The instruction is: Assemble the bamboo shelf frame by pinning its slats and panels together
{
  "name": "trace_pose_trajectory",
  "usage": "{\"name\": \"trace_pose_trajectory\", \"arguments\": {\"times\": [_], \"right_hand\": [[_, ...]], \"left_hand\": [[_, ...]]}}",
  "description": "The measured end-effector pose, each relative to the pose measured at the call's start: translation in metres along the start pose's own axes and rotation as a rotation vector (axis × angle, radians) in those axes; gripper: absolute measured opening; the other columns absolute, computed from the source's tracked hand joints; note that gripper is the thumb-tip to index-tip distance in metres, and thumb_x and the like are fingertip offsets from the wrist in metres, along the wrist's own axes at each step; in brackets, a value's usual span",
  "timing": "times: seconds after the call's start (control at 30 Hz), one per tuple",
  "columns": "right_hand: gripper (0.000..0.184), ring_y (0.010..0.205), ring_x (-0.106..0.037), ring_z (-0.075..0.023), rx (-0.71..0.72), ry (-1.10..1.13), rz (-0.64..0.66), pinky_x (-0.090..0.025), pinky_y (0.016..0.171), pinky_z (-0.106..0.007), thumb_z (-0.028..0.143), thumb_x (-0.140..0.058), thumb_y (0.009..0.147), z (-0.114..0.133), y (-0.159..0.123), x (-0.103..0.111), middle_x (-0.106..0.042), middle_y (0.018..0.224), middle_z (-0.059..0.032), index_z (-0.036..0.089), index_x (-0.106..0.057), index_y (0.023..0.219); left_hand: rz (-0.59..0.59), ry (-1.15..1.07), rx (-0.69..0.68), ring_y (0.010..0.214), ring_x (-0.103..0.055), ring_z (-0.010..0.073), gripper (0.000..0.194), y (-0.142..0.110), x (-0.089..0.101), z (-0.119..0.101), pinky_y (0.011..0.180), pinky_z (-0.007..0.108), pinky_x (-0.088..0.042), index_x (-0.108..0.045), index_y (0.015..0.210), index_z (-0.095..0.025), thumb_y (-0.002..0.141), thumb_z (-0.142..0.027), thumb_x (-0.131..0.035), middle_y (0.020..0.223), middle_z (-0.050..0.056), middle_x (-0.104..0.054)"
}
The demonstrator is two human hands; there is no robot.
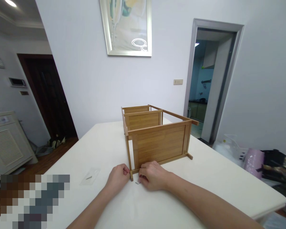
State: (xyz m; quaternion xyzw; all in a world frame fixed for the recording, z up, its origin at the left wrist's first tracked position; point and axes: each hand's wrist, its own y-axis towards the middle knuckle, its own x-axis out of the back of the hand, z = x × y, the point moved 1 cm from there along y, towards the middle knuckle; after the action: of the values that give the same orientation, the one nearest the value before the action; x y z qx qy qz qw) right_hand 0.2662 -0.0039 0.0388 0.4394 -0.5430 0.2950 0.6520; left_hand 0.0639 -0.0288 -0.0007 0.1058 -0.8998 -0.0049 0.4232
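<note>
A brown wooden shelf rack (159,143) lies on its side on the white table (105,140), its panels standing upright. My left hand (119,176) is closed at the outer side of the rack's near left corner, fingertips against the end of the post. Whatever those fingers pinch is hidden. Just right of that corner, my right hand (153,176) is closed with bent fingers by the lower rail. A small, thin metal piece (137,183) shows at its fingertips, too small to name surely. Left of my hands, a screw (89,177) lies on a clear plastic bag (91,176).
The table's right edge (252,171) runs beside a pile of bags and a pink wrapped roll (252,162). A white cabinet (10,146) stands at the left. Behind the table is a wall with a framed picture (128,52) and a doorway (193,63).
</note>
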Motion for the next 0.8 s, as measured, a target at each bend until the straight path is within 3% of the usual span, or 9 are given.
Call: {"name": "trace_pose_trajectory", "arguments": {"times": [0.13, 0.3, 0.4, 0.6, 0.8], "right_hand": [[0.018, 0.074, -0.058, -0.0155, 0.029, 0.063, -0.008, -0.033, 0.060, -0.025, 0.035, -0.058, 0.084, 0.001, -0.001, 0.001, -0.065, 0.083, -0.0022, 0.021, -0.070, 0.086], [0.023, 0.084, -0.060, -0.0167, 0.092, 0.158, -0.019, -0.041, 0.070, -0.025, 0.016, -0.059, 0.074, -0.002, -0.001, -0.002, -0.066, 0.090, -0.0020, 0.021, -0.070, 0.093], [0.023, 0.084, -0.060, -0.0158, 0.110, 0.183, -0.020, -0.043, 0.073, -0.024, 0.011, -0.056, 0.076, -0.004, 0.001, -0.004, -0.066, 0.089, -0.0025, 0.020, -0.071, 0.091], [0.019, 0.086, -0.055, -0.0165, 0.131, 0.066, 0.038, -0.040, 0.072, -0.026, 0.012, -0.048, 0.087, 0.005, 0.003, 0.006, -0.062, 0.094, -0.0059, 0.018, -0.065, 0.092], [0.014, 0.088, -0.053, -0.0183, 0.148, -0.074, 0.109, -0.039, 0.078, -0.028, 0.011, -0.048, 0.086, 0.012, 0.003, 0.010, -0.061, 0.094, -0.0079, 0.016, -0.060, 0.090]], "left_hand": [[-0.001, -0.050, -0.022, 0.061, -0.058, 0.0136, 0.016, 0.000, 0.002, 0.002, 0.057, 0.022, -0.038, -0.066, 0.071, -0.017, 0.070, -0.008, -0.053, 0.065, 0.000, -0.066], [-0.026, 0.096, -0.103, 0.072, -0.062, 0.0164, 0.017, -0.007, 0.007, -0.002, 0.065, 0.024, -0.038, -0.068, 0.077, -0.019, 0.079, -0.016, -0.052, 0.075, 0.003, -0.069], [-0.038, 0.185, -0.129, 0.077, -0.063, 0.0176, 0.017, -0.009, 0.006, -0.004, 0.067, 0.025, -0.037, -0.067, 0.075, -0.019, 0.080, -0.014, -0.051, 0.080, 0.004, -0.070], [-0.030, 0.184, -0.082, 0.076, -0.063, 0.0171, 0.016, -0.007, 0.005, -0.005, 0.066, 0.024, -0.037, -0.066, 0.076, -0.019, 0.079, -0.011, -0.053, 0.079, 0.003, -0.070], [-0.007, 0.157, -0.089, 0.073, -0.063, 0.0169, 0.017, -0.012, 0.011, -0.010, 0.065, 0.024, -0.036, -0.068, 0.078, -0.020, 0.081, -0.014, -0.053, 0.078, 0.003, -0.071]]}}
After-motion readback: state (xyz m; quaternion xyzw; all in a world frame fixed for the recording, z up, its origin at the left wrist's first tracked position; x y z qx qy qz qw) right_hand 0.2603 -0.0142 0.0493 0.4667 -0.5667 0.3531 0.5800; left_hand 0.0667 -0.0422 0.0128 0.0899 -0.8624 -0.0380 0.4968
